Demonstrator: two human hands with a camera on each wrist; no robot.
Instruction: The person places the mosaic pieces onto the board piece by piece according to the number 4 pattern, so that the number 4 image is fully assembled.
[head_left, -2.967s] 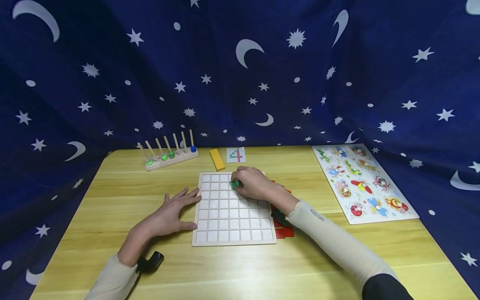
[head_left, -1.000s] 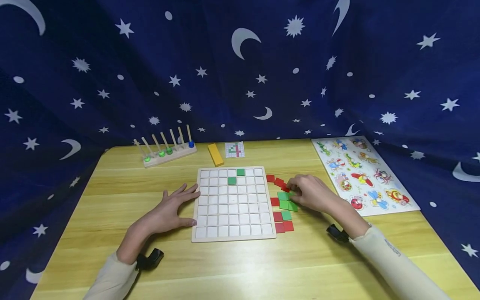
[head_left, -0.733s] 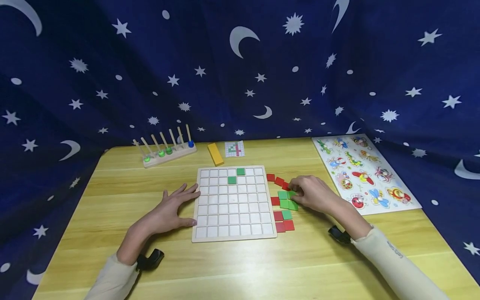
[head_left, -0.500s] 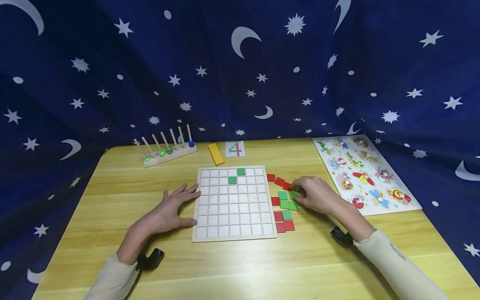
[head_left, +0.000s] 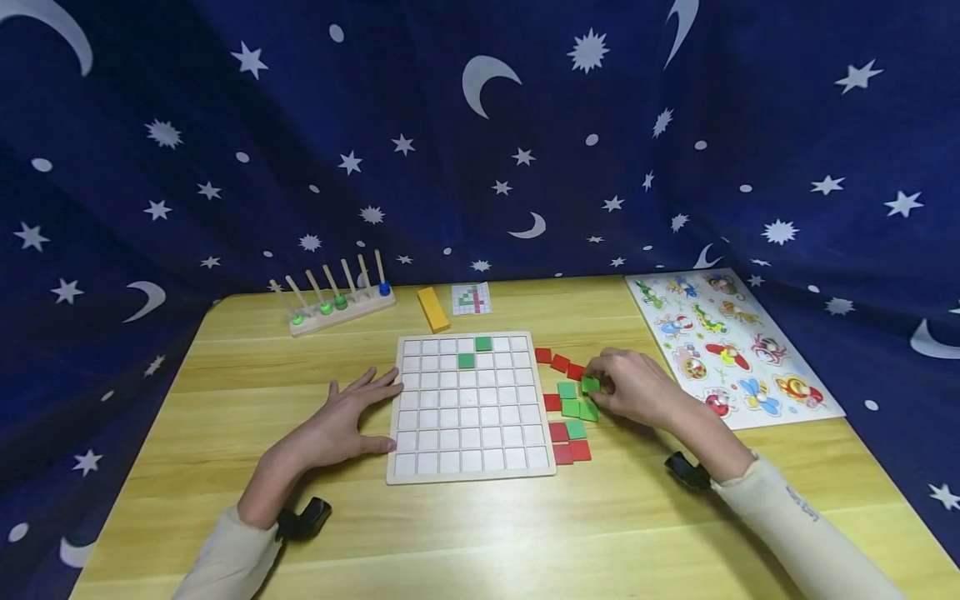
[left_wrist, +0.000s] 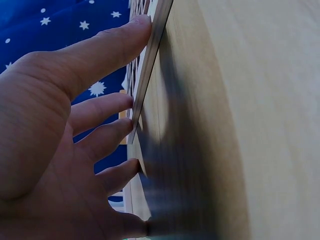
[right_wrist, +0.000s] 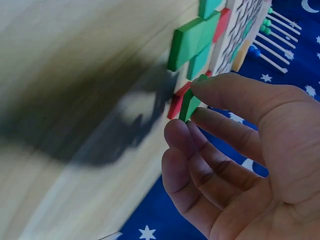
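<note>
The left hand (head_left: 337, 429) lies spread at the near side of a white-celled grid board (head_left: 468, 398), its thumb and fingertips against the edge. The right hand (head_left: 633, 387) pinches a green tile (right_wrist: 189, 104) between thumb and finger, its other fingers loosely bent; the tile is tilted (whether it touches the desk (head_left: 480, 542) I cannot tell).

Between the right hand and the board lie the loose tiles. Three red tiles (head_left: 559, 363) run in a slanting line from the board towards the right hand's fingers, and another red tile (head_left: 552, 402) sits beside a cluster of three green tiles (head_left: 570, 408). Nearer the person, one more green tile (head_left: 576, 429) lies among three further red ones. On the board, two green squares (head_left: 467, 361) fill cells in the two rows farthest from the hands, set diagonally.

Beyond both hands are a yellow block (head_left: 433, 310), a small pattern card (head_left: 471, 298) and, ahead of the left hand, a peg rack (head_left: 352, 315) with green and blue beads. An insect puzzle (head_left: 789, 364) lies to the right of the right hand.
</note>
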